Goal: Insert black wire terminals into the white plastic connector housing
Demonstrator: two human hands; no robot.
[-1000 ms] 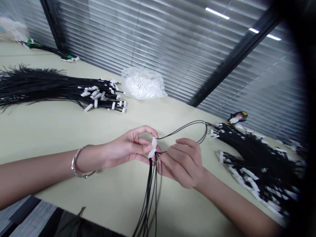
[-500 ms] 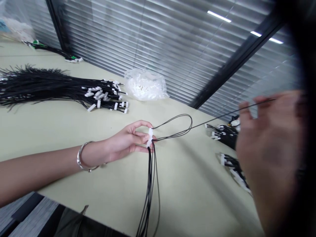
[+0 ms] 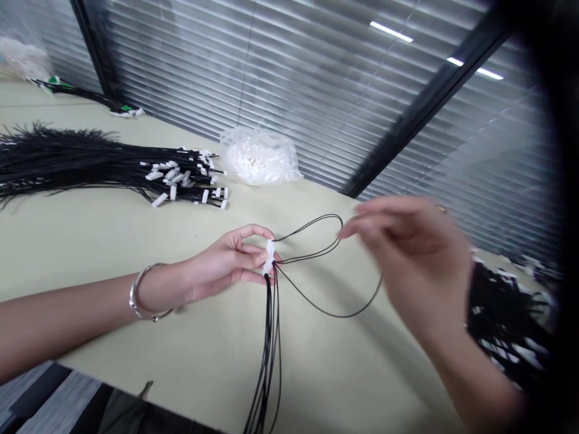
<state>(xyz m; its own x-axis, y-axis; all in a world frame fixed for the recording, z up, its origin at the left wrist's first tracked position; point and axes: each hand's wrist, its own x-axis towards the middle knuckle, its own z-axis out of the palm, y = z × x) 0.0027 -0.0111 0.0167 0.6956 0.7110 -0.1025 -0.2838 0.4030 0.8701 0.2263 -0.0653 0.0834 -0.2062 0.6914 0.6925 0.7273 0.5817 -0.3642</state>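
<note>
My left hand, with a silver bracelet on the wrist, pinches small white connectors between thumb and fingers over the table. Several thin black wires hang from the connectors down past the table's front edge. Two wire loops curve out to the right of the connectors. My right hand, blurred, is raised to the right, with its fingertips at the far end of the loops; a black wire sags from the connectors toward it.
A long bundle of black wires with white connectors lies at the left. A clear plastic bag of white parts sits behind it. Another heap of wired connectors lies at the right. Window blinds with a dark frame run behind the pale table.
My right hand left the connectors, swung far up to the right drawing a wire out, then came back toward the loops. The left hand stayed nearly still.
</note>
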